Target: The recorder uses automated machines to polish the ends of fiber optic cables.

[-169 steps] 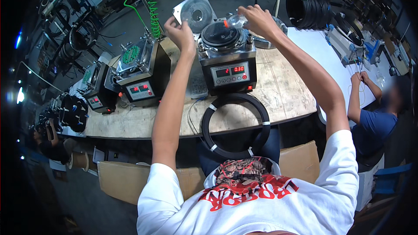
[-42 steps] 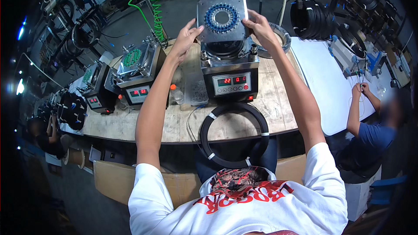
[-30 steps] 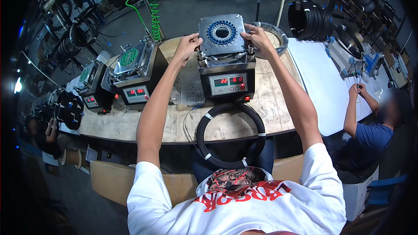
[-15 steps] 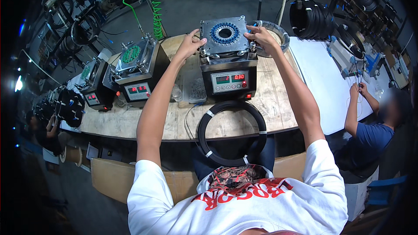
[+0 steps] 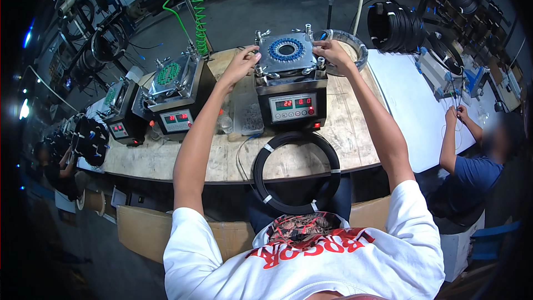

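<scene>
In front of me stands a black-sided polishing machine (image 5: pixel 291 108) with a lit red-and-green digital panel. On its top lies a square metal plate (image 5: pixel 280 66) carrying a ring of blue connectors (image 5: pixel 287 50) around a central hole. Upright posts with wing-shaped clamps rise at the plate's corners. My left hand (image 5: pixel 241 66) is closed at the plate's left edge, thumb and fingertips against it. At the right edge my right hand (image 5: pixel 335 54) pinches the plate the same way; its lower fingers are partly hidden.
A black cable coil (image 5: pixel 256 172) overhangs the table's front edge. Two similar machines (image 5: pixel 176 105) stand to the left. A clear tray (image 5: pixel 250 119) and small jar (image 5: pixel 225 122) sit beside my machine. Another person (image 5: pixel 466 172) works at right, by a white table (image 5: pixel 400 122).
The plate has come down onto the machine, and the corner posts now stand above it. Both hands lowered slightly with it. The panel's digits have changed.
</scene>
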Available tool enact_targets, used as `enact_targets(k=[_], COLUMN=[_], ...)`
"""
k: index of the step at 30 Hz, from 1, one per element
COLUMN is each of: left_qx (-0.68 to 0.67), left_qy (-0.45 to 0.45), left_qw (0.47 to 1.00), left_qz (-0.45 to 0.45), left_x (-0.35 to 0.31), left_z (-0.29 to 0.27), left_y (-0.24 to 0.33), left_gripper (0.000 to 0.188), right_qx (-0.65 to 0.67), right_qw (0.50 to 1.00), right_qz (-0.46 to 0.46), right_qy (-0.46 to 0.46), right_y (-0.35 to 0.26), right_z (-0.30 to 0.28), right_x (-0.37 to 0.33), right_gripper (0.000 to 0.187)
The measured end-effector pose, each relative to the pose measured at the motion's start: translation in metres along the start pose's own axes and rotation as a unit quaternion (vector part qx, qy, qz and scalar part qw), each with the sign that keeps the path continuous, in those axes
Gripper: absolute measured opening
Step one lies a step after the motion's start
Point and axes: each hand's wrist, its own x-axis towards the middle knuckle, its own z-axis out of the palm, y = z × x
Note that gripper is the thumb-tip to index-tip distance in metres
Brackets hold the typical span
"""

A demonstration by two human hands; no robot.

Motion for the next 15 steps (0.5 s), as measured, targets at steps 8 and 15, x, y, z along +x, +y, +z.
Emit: enact_targets(k=[8, 15], left_qx=[0.138, 0.215], left_qy=[-0.027, 0.020], left_qw=[0.972, 0.947], left_qz=[0.188, 0.236], left_x=[-0.036, -0.030], left_z=[0.007, 0.017], left_y=[-0.004, 0.005], left_gripper=[0.078, 0.081], right_qx=[-0.172, -0.250], right_qw=[0.977, 0.950], right_qz=[-0.104, -0.187], right_qy=[-0.078, -0.022], right_y=[-0.041, -0.013], right_z=[0.012, 0.028], right_x=[-0.048, -0.036], right_gripper=[0.066, 0.075])
